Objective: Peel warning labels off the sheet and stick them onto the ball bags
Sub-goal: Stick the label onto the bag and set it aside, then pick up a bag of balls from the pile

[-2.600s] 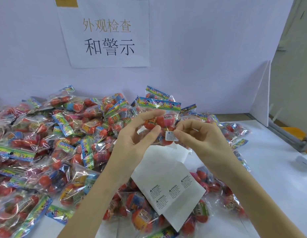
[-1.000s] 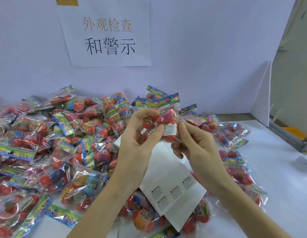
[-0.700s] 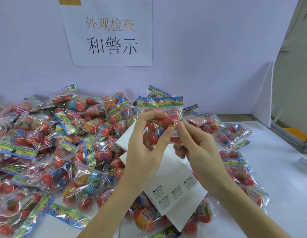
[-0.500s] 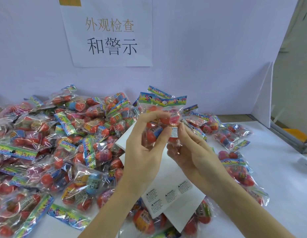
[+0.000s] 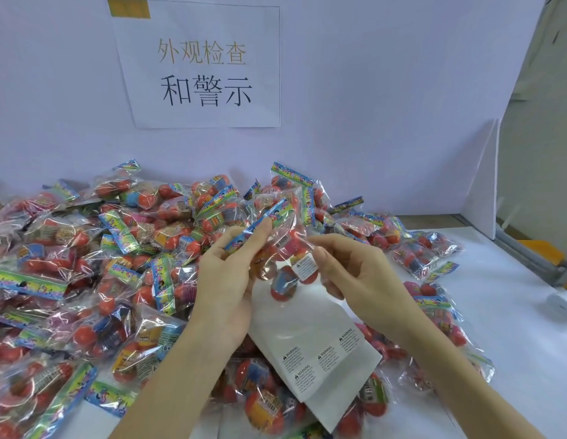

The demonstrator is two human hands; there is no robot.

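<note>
I see my left hand (image 5: 225,280) and right hand (image 5: 348,270) pinching one ball bag (image 5: 283,245) that already wears its label (image 5: 304,267), while the sheet (image 5: 314,340) keeps four and many bags (image 5: 86,264) wait.

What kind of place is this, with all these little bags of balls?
Probably a toy packing or inspection station in a small factory. A heap of ball bags covers the white table, a label sheet lies by the hands, and a printed sign hangs on the partition.
</note>
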